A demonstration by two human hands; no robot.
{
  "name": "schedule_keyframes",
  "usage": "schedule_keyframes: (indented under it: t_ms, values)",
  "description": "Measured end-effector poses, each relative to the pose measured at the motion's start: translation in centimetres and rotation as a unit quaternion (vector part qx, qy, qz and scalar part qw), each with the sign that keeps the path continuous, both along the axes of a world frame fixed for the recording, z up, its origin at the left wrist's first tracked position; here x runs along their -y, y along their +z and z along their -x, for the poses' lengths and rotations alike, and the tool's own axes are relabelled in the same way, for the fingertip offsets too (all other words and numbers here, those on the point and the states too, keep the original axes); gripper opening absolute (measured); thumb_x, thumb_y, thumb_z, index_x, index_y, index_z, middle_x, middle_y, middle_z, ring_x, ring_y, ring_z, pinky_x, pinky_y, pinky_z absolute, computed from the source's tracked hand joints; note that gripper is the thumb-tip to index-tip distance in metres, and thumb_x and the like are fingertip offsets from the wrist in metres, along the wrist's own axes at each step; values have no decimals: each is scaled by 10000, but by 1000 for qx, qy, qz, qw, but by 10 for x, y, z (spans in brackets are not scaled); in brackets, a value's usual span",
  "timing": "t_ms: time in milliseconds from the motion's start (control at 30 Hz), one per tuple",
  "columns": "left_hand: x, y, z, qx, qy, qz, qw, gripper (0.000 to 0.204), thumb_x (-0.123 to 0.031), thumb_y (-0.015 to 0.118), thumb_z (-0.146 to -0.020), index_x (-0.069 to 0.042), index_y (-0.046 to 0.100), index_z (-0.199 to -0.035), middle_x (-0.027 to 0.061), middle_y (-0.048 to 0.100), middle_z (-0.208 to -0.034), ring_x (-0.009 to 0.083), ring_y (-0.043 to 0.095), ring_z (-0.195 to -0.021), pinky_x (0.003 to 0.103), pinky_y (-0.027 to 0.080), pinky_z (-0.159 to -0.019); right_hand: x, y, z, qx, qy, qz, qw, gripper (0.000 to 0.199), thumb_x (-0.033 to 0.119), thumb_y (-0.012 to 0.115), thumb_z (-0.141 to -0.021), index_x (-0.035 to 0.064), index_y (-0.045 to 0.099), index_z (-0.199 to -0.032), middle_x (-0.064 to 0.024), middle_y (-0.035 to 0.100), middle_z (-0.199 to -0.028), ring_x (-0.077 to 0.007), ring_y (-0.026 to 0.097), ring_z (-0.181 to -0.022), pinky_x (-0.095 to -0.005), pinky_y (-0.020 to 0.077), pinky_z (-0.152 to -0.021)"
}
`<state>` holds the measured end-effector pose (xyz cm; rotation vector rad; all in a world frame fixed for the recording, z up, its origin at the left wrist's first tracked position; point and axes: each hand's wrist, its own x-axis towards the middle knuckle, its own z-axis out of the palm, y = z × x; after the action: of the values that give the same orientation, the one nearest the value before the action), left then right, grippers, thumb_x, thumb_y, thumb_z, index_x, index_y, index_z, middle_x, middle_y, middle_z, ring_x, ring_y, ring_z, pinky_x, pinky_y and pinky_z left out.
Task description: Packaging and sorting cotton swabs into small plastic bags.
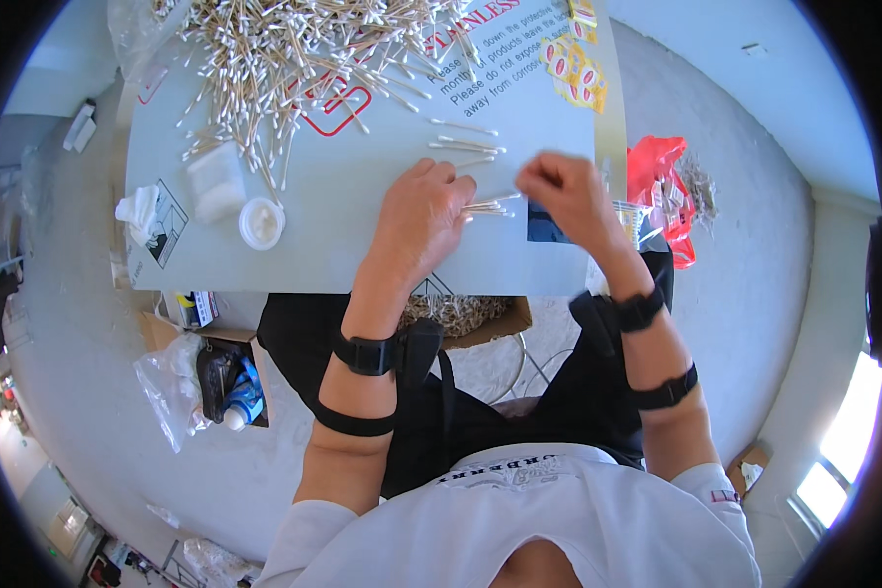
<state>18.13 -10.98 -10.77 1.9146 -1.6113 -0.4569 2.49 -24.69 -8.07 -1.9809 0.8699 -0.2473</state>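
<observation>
My left hand [423, 216] is closed around a small bundle of cotton swabs [492, 207], whose white tips stick out to the right between thumb and fingers. Just right of those tips is my right hand [566, 191], its fingers curled into a pinch. Whatever that pinch may hold is too small to make out. Several loose swabs [468, 146] lie on the table beyond my hands. A large heap of cotton swabs [279, 69] spreads over the far left part of the table [333, 240].
Left of my hands are a round white tub [262, 223], a clear square pack [216, 182] and crumpled white tissue [139, 213]. Yellow stickers [574, 76] lie far right. A clear cup [631, 221] and red plastic bag [659, 169] are beyond the right edge. A swab-filled cardboard box [519, 319] sits below.
</observation>
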Motion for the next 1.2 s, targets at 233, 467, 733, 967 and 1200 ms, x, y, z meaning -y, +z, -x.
schedule_keyframes:
  t_ms: [233,467,733,967,1200]
  values:
    - [2,-3,2,12,-2,18,1000,202,-55,757,-668,-71,588,-777,62,566,-780,272,568,-831,385,485,-714,49,-44,-103,2,-109,269,957,262,292,666,-782,32,642,-760,-146,661,-721,-345,632,-703,-439,505,-661]
    - [2,-3,1,20,-5,29,999,207,-53,758,-659,-70,585,-771,62,565,-780,274,564,-822,382,485,-716,55,-47,-94,-47,-106,204,972,172,235,646,-761,64,659,-769,-140,676,-761,-347,643,-740,-435,515,-686]
    - [2,-5,1,11,1,32,999,191,-56,748,-669,-69,583,-765,62,558,-770,275,559,-816,386,480,-711,28,-4,-23,14,76,-57,995,99,81,652,-813,-18,643,-815,-50,606,-652,-89,505,-604,-253,448,-579]
    - [2,-4,2,2,1,26,1000,195,-59,748,-668,-68,580,-766,63,566,-781,276,562,-823,391,481,-714,-14,14,41,-80,264,-247,929,110,76,696,-788,-13,632,-798,-43,589,-660,-101,545,-604,-264,449,-582]
    - [1,-4,1,11,2,26,1000,197,-56,747,-670,-69,577,-769,60,562,-780,271,562,-821,394,479,-708,6,3,-6,-12,84,-4,996,184,137,689,-823,-38,633,-828,-144,606,-658,-165,574,-598,-314,472,-593]
